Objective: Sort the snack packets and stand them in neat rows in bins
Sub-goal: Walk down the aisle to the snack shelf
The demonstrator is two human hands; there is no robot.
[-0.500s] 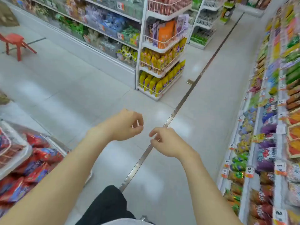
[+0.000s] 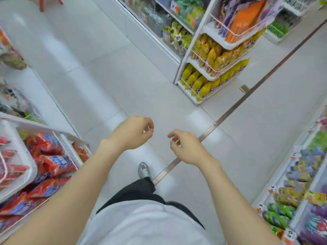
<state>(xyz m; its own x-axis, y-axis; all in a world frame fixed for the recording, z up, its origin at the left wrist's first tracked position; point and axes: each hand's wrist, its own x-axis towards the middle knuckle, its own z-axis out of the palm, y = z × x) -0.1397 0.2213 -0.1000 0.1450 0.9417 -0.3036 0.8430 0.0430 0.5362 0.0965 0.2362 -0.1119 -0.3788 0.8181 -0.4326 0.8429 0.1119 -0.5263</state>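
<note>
Both hands hung over the aisle floor with nothing in them. Our left hand (image 2: pixel 131 133) and our right hand (image 2: pixel 187 147) were near each other in front of us, fingers loosely curled, thumb and forefinger tips close but pinching nothing we could see. The red snack packets (image 2: pixel 51 161) lay jumbled and overlapping in a wire-fronted bin (image 2: pixel 68 147) at our lower left, just beside a white tray (image 2: pixel 26 156) holding more of them. Yellow packets (image 2: pixel 203 82) stood in rows on an end rack (image 2: pixel 230 45) ahead, and mixed packets filled the shelves (image 2: pixel 283 171) to our right. One shoe (image 2: pixel 144 169) was planted beside a metal floor strip (image 2: pixel 230 112). We judged the step in hand to be a walk to the stock, with no packet yet picked up. To do it well, we would turn toward the red heap and take packets by their top seams, one kind at a time. Each would go upright, face outward, pressed against its neighbour so the row does not slump. Slippery film and air-filled bags would call for a light, even pinch.
</note>
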